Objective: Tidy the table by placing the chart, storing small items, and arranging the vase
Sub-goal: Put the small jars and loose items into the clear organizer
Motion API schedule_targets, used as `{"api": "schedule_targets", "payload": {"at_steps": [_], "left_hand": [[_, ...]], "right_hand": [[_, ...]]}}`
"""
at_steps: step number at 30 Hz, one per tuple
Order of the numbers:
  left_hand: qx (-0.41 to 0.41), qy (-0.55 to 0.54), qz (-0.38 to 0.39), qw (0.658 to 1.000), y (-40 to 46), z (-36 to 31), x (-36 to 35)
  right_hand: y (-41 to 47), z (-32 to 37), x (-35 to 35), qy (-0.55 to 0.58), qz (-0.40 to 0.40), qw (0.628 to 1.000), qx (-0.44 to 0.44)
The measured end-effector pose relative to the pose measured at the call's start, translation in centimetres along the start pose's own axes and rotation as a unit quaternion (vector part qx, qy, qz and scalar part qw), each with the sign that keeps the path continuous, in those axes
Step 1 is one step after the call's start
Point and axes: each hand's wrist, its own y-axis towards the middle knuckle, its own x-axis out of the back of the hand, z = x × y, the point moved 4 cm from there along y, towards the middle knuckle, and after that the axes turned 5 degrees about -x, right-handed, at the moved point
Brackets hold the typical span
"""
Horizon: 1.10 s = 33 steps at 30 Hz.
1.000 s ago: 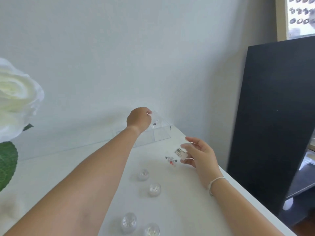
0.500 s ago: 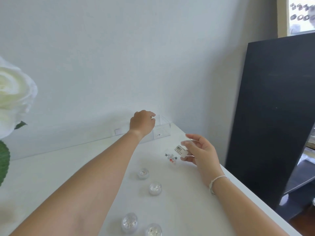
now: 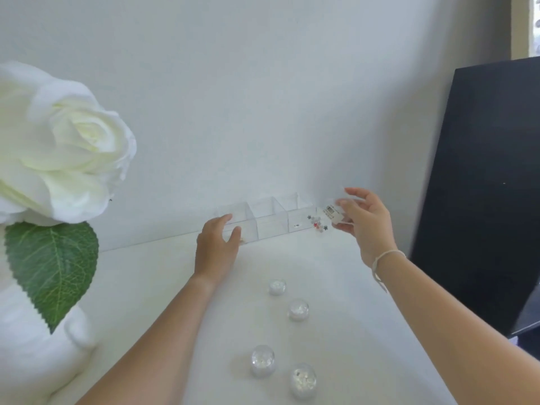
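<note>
While four small clear domed lights sit on the white table (image 3: 163, 287), the person's two bare hands work at the far edge by the wall. The lights count out as one at the table's centre (image 3: 277, 287), a second just toward 5 o'clock of it (image 3: 298, 309), and two nearer the camera at 6 o'clock, side by side (image 3: 262, 361) and (image 3: 303, 380). One long clear plastic organiser box (image 3: 264, 219) with three visible compartments stands against the wall at 12 o'clock. The left hand (image 3: 216, 247) reaches forward, arm extended from 7 o'clock, palm down, thumb and fingers spread and loosely bent around the box's left end; whether they actually clasp it or only touch it cannot be told. The right hand (image 3: 363, 222), wearing one thin white wrist cord (image 3: 382, 258), is raised at 1 o'clock just beside the box's right end, with fingers curled, pinching one small clear packet with a white barcode label (image 3: 331, 216). Several tiny star-shaped pieces, grey and red (image 3: 317, 225), show in the packet's lower part, close to the rightmost compartment. One large white artificial rose (image 3: 64, 144) with one green leaf (image 3: 52, 267) fills 9 o'clock, standing in one white vase (image 3: 38, 361). One black flat panel (image 3: 479, 182) leans at 3 o'clock.
</note>
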Motion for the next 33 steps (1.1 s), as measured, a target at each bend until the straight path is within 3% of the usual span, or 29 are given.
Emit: {"api": "schedule_targets", "payload": {"at_steps": [14,23,25,28,33], "left_hand": [[0.006,-0.070,-0.032,0.997,0.4,1.6,-0.5],[0.014,-0.076,-0.038,0.996,0.6,1.9,-0.5],[0.014,-0.080,-0.037,0.996,0.5,1.9,-0.4],[0.018,-0.087,-0.035,0.995,0.5,1.9,-0.4],[0.021,-0.095,-0.033,0.995,0.4,1.9,-0.4]], "right_hand": [[8.7,-0.5,-6.8,-0.211,-0.029,0.968,0.133],[9.7,-3.9,-8.5,-0.377,0.052,0.921,0.089],[9.6,-4.3,-8.8,-0.454,0.075,0.883,0.087],[9.4,-5.0,-9.1,-0.614,0.094,0.777,0.108],[9.6,-5.6,-8.5,-0.651,0.126,0.747,0.061]]}}
